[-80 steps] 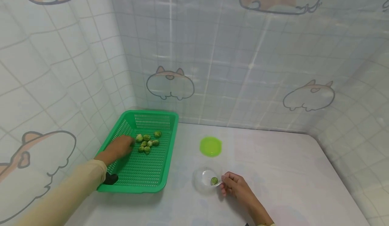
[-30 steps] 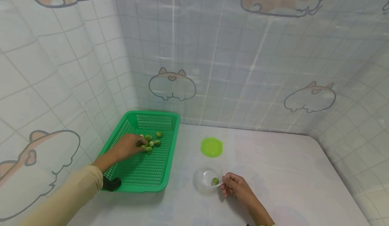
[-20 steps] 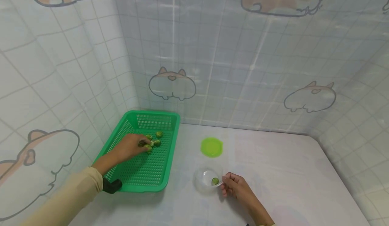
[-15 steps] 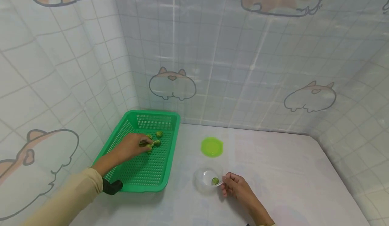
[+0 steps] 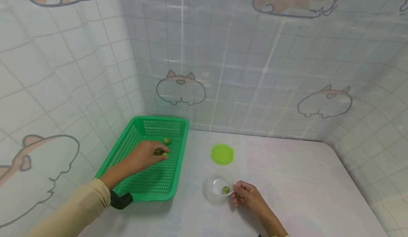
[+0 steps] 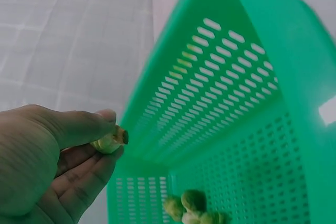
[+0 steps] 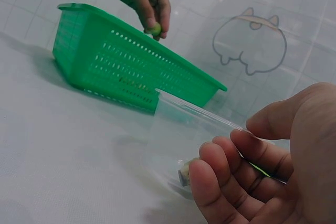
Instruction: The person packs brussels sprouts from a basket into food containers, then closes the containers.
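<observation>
Fingers of the left hand (image 5: 144, 156), nearly closed, pinch a round sprout (image 6: 106, 144) that could slip; the right hand (image 5: 249, 197) pinches the bowl (image 5: 213, 186), which a tug could tip.

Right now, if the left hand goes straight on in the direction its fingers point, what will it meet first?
The left hand, pinching a Brussels sprout, would likely meet the right-hand rim of the green plastic basket first; height is unclear, so it might pass over.
</observation>
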Available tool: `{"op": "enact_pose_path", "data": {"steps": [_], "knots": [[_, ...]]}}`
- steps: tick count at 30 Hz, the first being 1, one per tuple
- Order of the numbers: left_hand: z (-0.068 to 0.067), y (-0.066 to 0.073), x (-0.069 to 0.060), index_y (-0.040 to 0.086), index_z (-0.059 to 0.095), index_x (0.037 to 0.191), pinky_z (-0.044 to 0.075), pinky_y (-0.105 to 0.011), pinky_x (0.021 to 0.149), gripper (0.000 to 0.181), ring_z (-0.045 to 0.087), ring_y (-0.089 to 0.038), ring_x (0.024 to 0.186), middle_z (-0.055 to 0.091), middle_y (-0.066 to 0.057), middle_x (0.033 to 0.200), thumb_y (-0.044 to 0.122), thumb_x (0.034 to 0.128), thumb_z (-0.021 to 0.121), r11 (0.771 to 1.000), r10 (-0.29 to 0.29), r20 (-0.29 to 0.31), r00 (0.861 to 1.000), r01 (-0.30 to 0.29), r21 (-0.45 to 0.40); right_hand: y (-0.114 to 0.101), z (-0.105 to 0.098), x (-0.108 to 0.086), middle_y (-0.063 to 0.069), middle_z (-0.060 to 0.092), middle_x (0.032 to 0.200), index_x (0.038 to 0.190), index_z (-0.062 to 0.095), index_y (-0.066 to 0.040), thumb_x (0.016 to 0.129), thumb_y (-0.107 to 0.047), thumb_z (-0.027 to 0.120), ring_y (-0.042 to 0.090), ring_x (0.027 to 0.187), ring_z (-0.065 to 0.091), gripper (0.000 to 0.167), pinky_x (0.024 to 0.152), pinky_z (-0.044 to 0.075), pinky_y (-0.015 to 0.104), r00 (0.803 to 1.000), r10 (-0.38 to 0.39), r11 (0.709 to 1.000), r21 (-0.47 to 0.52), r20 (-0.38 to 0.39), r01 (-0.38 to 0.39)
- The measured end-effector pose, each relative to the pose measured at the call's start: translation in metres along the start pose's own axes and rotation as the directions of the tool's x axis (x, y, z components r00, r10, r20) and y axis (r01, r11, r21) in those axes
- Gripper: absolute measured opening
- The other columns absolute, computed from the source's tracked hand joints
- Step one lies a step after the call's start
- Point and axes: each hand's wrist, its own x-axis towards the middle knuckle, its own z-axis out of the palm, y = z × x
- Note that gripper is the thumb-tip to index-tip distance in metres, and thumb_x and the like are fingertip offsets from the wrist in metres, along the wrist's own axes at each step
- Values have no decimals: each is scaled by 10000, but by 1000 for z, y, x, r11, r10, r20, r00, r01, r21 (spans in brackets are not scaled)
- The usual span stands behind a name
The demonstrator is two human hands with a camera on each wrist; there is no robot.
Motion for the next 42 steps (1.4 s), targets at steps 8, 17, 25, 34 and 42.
{"op": "enact_pose_path", "data": {"steps": [8,17,25,34,42], "knots": [[4,19,4,178,752,1124,590,-286,843,219,684,-110,972,732,54,1075,204,908,769,999,28,24,999,-26,-45,0,0,-1,55,653,880,1013,592,49,1015,-285,608,154,723,619,335,659,544,256,1000,-7,1000,18,5,6],[11,44,10,172,744,1149,585,-285,872,231,693,-161,1057,717,31,1133,212,922,755,990,14,97,995,-1,-139,-1,0,0,49,652,884,1009,595,31,1022,-305,594,163,735,618,336,667,539,262,1000,-1,1000,10,1,1],[24,61,20,189,749,1119,580,-309,904,208,684,-132,1049,725,29,1116,203,912,766,981,65,109,992,-43,-192,-1,-1,1,43,658,877,1011,595,25,1023,-317,592,162,737,619,343,665,536,258,1000,8,1000,14,-8,-8],[47,79,33,126,750,1080,574,-217,864,180,701,-150,992,740,-25,1069,121,901,770,952,148,162,976,-96,-292,-3,-2,0,45,658,878,1019,595,21,1020,-318,591,166,738,623,338,666,529,257,1000,26,1000,8,-18,-25],[64,92,42,158,755,1059,569,-187,837,152,703,-113,974,736,36,1049,151,908,769,951,154,215,964,-85,-299,-3,-3,0,46,654,873,1000,595,6,1019,-304,596,161,735,619,310,667,537,259,1000,26,999,19,-17,-25]]}}
